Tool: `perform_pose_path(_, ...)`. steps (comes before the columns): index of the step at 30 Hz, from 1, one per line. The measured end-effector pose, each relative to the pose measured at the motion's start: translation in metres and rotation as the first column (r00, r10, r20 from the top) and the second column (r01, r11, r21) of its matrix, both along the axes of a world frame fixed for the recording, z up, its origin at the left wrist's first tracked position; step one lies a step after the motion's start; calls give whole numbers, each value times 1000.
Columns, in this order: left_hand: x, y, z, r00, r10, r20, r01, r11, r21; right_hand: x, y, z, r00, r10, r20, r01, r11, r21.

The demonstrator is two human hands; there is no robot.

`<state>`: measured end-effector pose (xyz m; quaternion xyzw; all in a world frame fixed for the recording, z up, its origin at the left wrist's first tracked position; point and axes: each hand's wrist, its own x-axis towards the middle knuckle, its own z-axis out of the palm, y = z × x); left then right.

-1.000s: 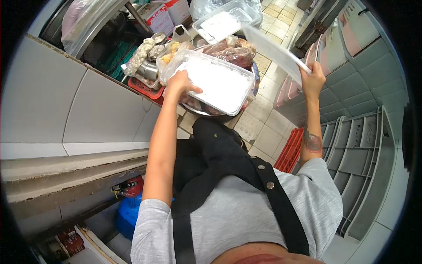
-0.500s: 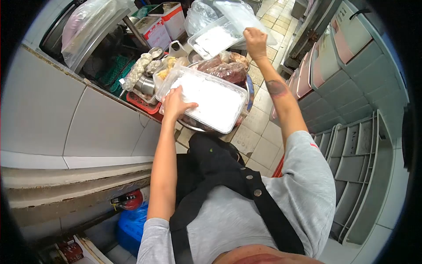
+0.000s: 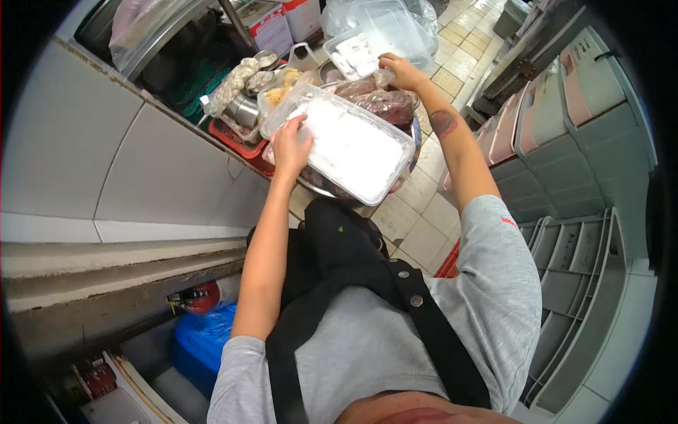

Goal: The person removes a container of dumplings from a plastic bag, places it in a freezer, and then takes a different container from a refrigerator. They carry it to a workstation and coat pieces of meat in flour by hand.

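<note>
My left hand (image 3: 291, 147) grips the left end of a large clear plastic box (image 3: 353, 148) with white contents, its thumb over the rim. The box is tilted above a round metal basin (image 3: 326, 189). Beyond it, my right hand (image 3: 401, 73) has its fingers bent by the gathered top of a clear plastic bag of dark red meat (image 3: 390, 106). What those fingers hold is hidden. Close to their tips is a second clear box with white contents (image 3: 353, 56), and a clear plastic lid (image 3: 395, 32) lies partly across it.
Left of the basin, a bag of pale balls (image 3: 239, 83), a metal pot (image 3: 242, 112) and a red basket (image 3: 244, 141) crowd together. Cartons (image 3: 271, 32) stand behind. Grey-pink bins (image 3: 544, 116) line the right, a tiled wall (image 3: 152, 166) the left.
My right hand has come down and slightly left, from beside the lid to the meat bag. My left hand still holds the large box, while the whole view has shifted slightly.
</note>
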<state>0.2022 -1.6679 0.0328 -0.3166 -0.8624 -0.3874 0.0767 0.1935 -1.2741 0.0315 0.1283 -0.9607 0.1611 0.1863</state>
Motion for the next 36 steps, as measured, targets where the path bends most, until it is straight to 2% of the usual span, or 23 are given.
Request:
perform_pose_path(1, 1, -1, 1, 1000, 3, 27, -4, 999, 32, -1, -3, 0, 999, -19, 41, 19, 1000, -18)
perform_pose_path(6, 9, 0, 7, 998, -5, -61, 16, 984, 177, -5, -3, -1, 998, -68, 4, 68, 996, -66)
perform_pose_path(10, 18, 5, 18, 995, -59, -74, 75, 970, 231, -11, 3, 3, 993, -104, -58, 101, 994, -39)
perform_pose_path(14, 55, 19, 37, 987, -129, -96, 152, 943, 296, -8, -25, 37, 964, -51, -262, 37, 998, -57)
perform_pose_path(17, 86, 32, 47, 980, -168, -108, 194, 930, 312, 10, -62, 69, 980, 45, -191, -73, 988, -139)
perform_pose_path(18, 93, 35, 50, 976, -180, -126, 212, 922, 323, 23, -74, 83, 994, 107, 39, -99, 981, -168)
perform_pose_path(19, 97, 37, 52, 971, -193, -144, 231, 914, 334, 37, -86, 92, 952, 237, 193, -158, 923, -351)
perform_pose_path(21, 99, 41, 56, 978, -167, -125, 202, 902, 381, 63, -106, 106, 754, 530, 388, -147, 711, -687)
perform_pose_path(24, 88, 44, 63, 990, -135, -50, 144, 892, 428, 103, -117, 117, 672, 675, 304, -168, 540, -825)
perform_pose_path(27, 69, 46, 69, 994, -61, -96, 97, 893, 439, 110, -115, 102, 715, 683, 145, -293, 482, -826)
perform_pose_path(28, 65, 45, 71, 996, -29, -88, 65, 897, 437, 112, -114, 102, 761, 640, 108, -344, 539, -769)
perform_pose_path(30, 66, 46, 73, 996, -61, -65, 84, 887, 455, 118, -112, 103, 855, 446, 266, -248, 801, -545)
perform_pose_path(31, 66, 45, 74, 996, -76, -52, 91, 882, 463, 121, -110, 103, 889, 329, 317, -186, 894, -407)
perform_pose_path(32, 67, 43, 72, 987, -143, -71, 160, 899, 408, 122, -108, 90, 928, 230, 295, -74, 886, -458)
perform_pose_path(35, 95, 50, 72, 975, -218, 49, 158, 828, 537, 125, -86, 89, 834, 333, 441, 25, 775, -632)
perform_pose_path(36, 101, 50, 70, 980, -196, 22, 160, 856, 491, 128, -80, 90, 831, 335, 444, 17, 783, -622)
